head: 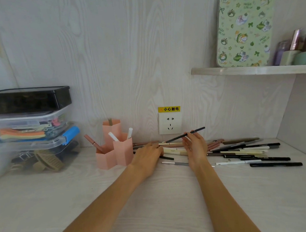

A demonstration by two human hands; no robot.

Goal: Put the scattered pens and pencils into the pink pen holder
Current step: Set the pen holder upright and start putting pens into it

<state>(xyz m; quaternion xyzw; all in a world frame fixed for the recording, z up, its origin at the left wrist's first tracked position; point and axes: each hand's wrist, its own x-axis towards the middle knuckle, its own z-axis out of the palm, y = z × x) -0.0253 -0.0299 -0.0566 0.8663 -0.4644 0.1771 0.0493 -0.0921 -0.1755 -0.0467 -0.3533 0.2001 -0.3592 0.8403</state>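
Pens and pencils [245,154] lie in a messy pile on the pale wooden desk [151,194], most of them to the right of the hands and near the back wall. The right hand [195,147] pinches a thin dark pencil [185,134] between finger and thumb, and the pencil is lifted off the desk and tilts up to the right. The left hand [147,155] lies flat on the desk with its fingers straight, and its fingertips touch a gold and cream pen [170,144]. It grips nothing.

The pink pen holder made of six-sided cups [113,152] stands just left of the left hand. To do this step well, I think the right hand should carry the dark pencil over the left hand, turn it so it points down, and drop it into a cup with room. It should go slowly so it does not knock the holder over.

Two white pens [121,136] stick out of the front right cup. A pinkish brown pen [93,144] leans in the low left cup. Something tan pokes out of the tall back cup. On the left, clear plastic boxes [36,137] are stacked up, full of colourful clips and straps, with a black box [30,99] on top.
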